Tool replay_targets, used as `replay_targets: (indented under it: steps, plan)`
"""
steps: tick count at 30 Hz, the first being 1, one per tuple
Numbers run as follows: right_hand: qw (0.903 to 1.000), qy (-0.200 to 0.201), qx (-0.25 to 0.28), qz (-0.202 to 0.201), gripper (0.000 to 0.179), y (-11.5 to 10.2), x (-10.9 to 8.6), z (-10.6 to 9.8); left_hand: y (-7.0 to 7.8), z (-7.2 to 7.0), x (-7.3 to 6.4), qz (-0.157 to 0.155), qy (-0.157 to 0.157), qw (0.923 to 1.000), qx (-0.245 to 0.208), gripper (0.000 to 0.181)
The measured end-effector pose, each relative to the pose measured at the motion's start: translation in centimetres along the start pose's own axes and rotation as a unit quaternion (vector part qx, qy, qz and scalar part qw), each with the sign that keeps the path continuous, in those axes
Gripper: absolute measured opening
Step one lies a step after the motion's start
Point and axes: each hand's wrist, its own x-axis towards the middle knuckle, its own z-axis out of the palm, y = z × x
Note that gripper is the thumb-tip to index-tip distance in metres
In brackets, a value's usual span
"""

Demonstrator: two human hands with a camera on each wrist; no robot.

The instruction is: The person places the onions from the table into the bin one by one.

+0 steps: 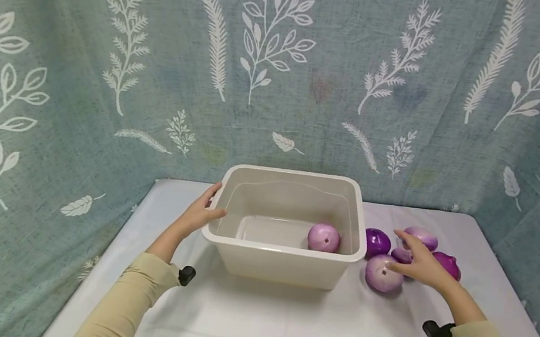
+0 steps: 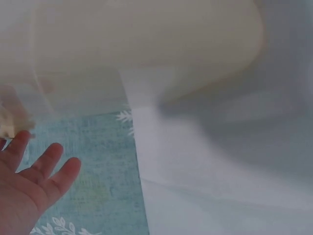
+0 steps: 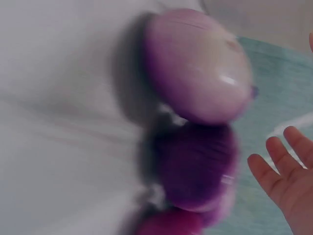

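**Left hand (image 1: pixel 195 215) and right hand (image 1: pixel 420 265) spread wide about a pale bin (image 1: pixel 280 267)**

At the bin's 9 o'clock, the left hand stands with fingers raised and parted, thumb reaching toward the rim; whether it touches cannot be told. Its forearm comes in from 8 o'clock, in a tan sleeve (image 1: pixel 126 302).

At 3 o'clock the right hand is also wide, thumb and fingers held apart over purple vegetables on the tabletop (image 1: pixel 245 319), its forearm angling in from 4 o'clock. Around that hand lie a pale vegetable (image 1: pixel 380 279) at 8 o'clock, a dark one (image 1: pixel 377 244) toward 10, an elongated one (image 1: pixel 423 238) at 12 and a magenta one (image 1: pixel 448 265) at 3. Inside the bin, toward 4 o'clock, rests a pink vegetable (image 1: pixel 324 238).
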Motion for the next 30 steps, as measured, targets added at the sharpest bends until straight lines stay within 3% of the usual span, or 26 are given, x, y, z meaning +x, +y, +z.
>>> replay_targets:
  steps: [9, 13, 20, 24, 30]
  plan:
    - [0.9973, 0.043, -0.053, -0.028, 0.068, 2.3, -1.3, 3.8, -0.8, 0.2, -0.7, 0.017, 0.000, 0.9988, -0.046, 0.078]
    - [0.9968, 0.046, -0.059, -0.027, 0.063, 2.7, -1.8, 4.7, -0.2, 0.2, -1.6, 0.024, -0.009, 0.9980, -0.057, 0.075]
    - [0.9955, 0.076, -0.021, -0.051, 0.062, 3.0, -2.2, 5.4, 2.0, 0.2, -3.2, 0.027, -0.022, 0.9974, -0.064, 0.074]
    - [0.9969, 0.064, 0.013, -0.044, 0.066, 3.3, -1.9, 6.0, 2.1, 0.2, -3.3, 0.029, -0.019, 0.9966, -0.074, 0.073]
    - [0.9968, 0.068, 0.019, -0.038, 0.068, 3.7, -1.3, 6.5, 1.9, 0.2, -3.2, 0.029, -0.014, 0.9968, -0.073, 0.073]
